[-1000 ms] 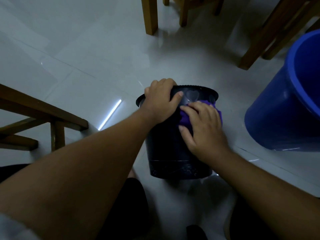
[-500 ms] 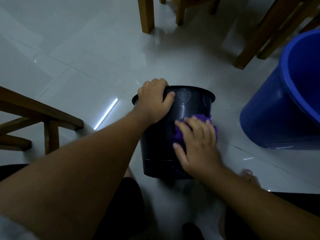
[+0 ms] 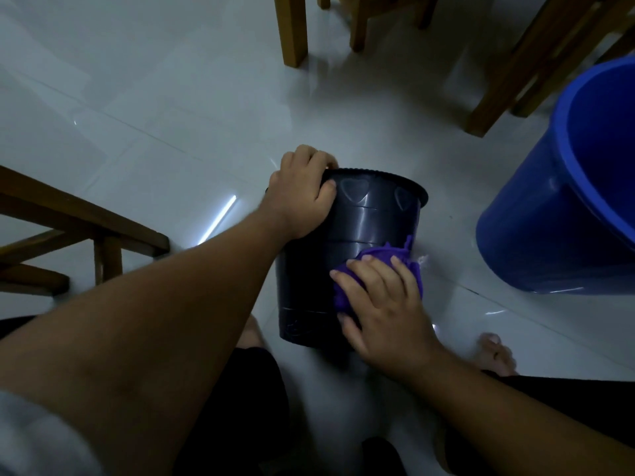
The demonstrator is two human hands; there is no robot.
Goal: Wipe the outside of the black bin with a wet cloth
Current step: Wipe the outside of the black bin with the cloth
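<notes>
While the bin [image 3: 347, 249] stands on the tiled floor [image 3: 178, 108] between the person's knees, these are the things to watch:

Bin: black, upright, near a blue bucket [image 3: 563, 201] on the right and chair legs [image 3: 292, 29] beyond; heart shapes are pressed in below its rim.

Left hand [image 3: 302, 197]: its grip is closed over the near-left rim, fingers curled inside and thumb on the outer wall. It should hold firm so the bin neither slides nor turns.

Right hand [image 3: 385, 304]: spread flat, fingers fairly straight, not clenched; it pins the cloth against the wall instead of bunching it.

Cloth [image 3: 395, 255]: purple, crumpled, pressed low on the right side of the wall, with a frayed corner poking out past the fingers.

Step in hand: I judge it to be wiping the lower right part of the outside.

Doing it well: long overlapping strokes from rim to base, even palm pressure, extra care along the ridges and the band near the foot, where grime probably lodges.

Left to do: the far side is hidden from me; the left hand would likely need to turn the bin bit by bit.

Risks: a glossy floor, so a hard push could make the bin skid or tip; the loose corner may drag on the tiles.

Wetness: I cannot tell from this dim light.
</notes>
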